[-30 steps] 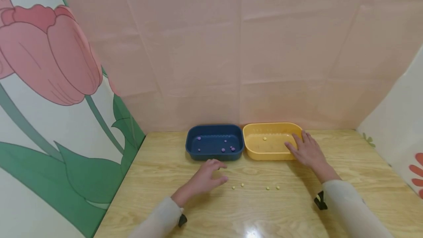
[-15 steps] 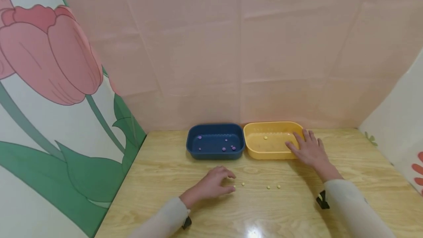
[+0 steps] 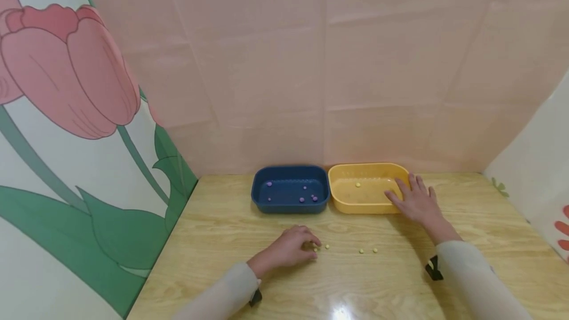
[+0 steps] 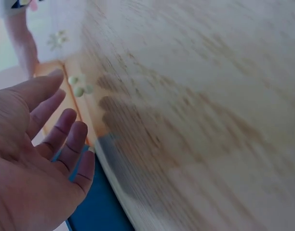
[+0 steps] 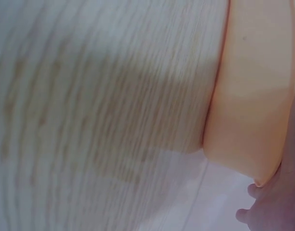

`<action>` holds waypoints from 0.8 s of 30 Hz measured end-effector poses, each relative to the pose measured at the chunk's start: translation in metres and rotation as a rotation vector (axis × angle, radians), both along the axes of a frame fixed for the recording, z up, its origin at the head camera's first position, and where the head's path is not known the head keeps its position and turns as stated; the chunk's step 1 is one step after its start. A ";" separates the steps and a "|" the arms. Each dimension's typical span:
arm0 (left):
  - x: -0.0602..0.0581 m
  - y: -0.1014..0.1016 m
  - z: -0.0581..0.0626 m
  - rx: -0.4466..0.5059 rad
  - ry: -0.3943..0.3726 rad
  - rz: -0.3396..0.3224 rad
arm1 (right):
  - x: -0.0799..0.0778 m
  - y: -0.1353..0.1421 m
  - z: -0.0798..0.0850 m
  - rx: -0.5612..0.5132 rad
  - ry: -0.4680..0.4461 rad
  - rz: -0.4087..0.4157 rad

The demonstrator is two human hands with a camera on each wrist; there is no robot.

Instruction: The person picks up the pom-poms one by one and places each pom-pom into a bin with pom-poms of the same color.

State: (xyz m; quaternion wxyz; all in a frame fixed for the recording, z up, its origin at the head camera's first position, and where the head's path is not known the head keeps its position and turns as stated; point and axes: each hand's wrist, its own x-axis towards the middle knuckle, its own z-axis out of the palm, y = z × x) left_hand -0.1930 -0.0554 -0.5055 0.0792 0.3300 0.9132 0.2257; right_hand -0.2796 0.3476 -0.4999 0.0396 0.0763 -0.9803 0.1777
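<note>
Low over the wooden table (image 3: pixel 293 293), my left hand (image 3: pixel 289 248) has its thumb and fingers apart around a small yellow ball (image 3: pixel 315 250). Another small yellow ball (image 3: pixel 327 246) lies just past its fingertips. In the left wrist view the fingers (image 4: pixel 73 144) are loosely bent, with a gap to the thumb. My right hand (image 3: pixel 418 204) rests on the right rim of the yellow tray (image 3: pixel 364 208), fingers spread. One yellow ball (image 3: pixel 357 184) lies inside that tray. The right wrist view shows the tray's side wall (image 5: pixel 253 91) and part of the hand.
A dark blue tray (image 3: pixel 291 208) holding several purple balls (image 3: pixel 302 200) stands left of the yellow one, close beside it. Two more yellow balls (image 3: pixel 361 251) lie on the table to the right. A pink cloth backdrop (image 3: pixel 324 88) rises behind the trays.
My left hand has moved right and nearer the table's front, from before the blue tray to the leftmost yellow ball, its thumb and fingers drawing closer together. My right hand stays at the yellow tray.
</note>
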 end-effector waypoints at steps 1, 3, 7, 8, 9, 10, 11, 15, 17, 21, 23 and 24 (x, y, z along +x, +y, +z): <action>0.000 0.000 -0.001 -0.003 -0.003 0.003 | 0.000 0.000 0.000 -0.003 -0.004 0.001; -0.001 0.001 -0.002 -0.009 -0.008 0.009 | 0.000 0.000 -0.001 -0.005 -0.010 0.001; -0.004 0.002 -0.006 -0.027 -0.015 0.026 | -0.001 0.000 -0.001 -0.005 -0.015 0.000; -0.004 0.003 -0.006 -0.029 -0.019 0.031 | -0.001 0.000 -0.001 -0.003 -0.016 0.001; -0.005 0.003 -0.007 -0.033 -0.022 0.037 | -0.001 0.000 -0.001 -0.002 -0.018 0.001; -0.005 0.004 -0.008 -0.035 -0.028 0.044 | -0.001 0.001 -0.001 -0.001 -0.019 0.001; -0.006 0.004 -0.008 -0.036 -0.034 0.051 | -0.002 0.001 -0.001 0.001 -0.020 0.001; -0.007 0.006 -0.008 -0.041 -0.054 0.079 | -0.001 0.000 -0.001 0.004 -0.025 0.002; -0.007 0.007 -0.008 -0.044 -0.059 0.090 | -0.001 0.000 -0.001 0.005 -0.027 0.003; -0.009 0.010 -0.007 -0.044 -0.062 0.097 | 0.000 -0.001 0.001 0.003 -0.041 0.009; -0.010 0.011 -0.007 -0.043 -0.063 0.096 | 0.000 -0.001 0.002 0.002 -0.047 0.010; -0.010 0.012 -0.007 -0.042 -0.065 0.097 | 0.000 -0.001 0.003 0.002 -0.051 0.011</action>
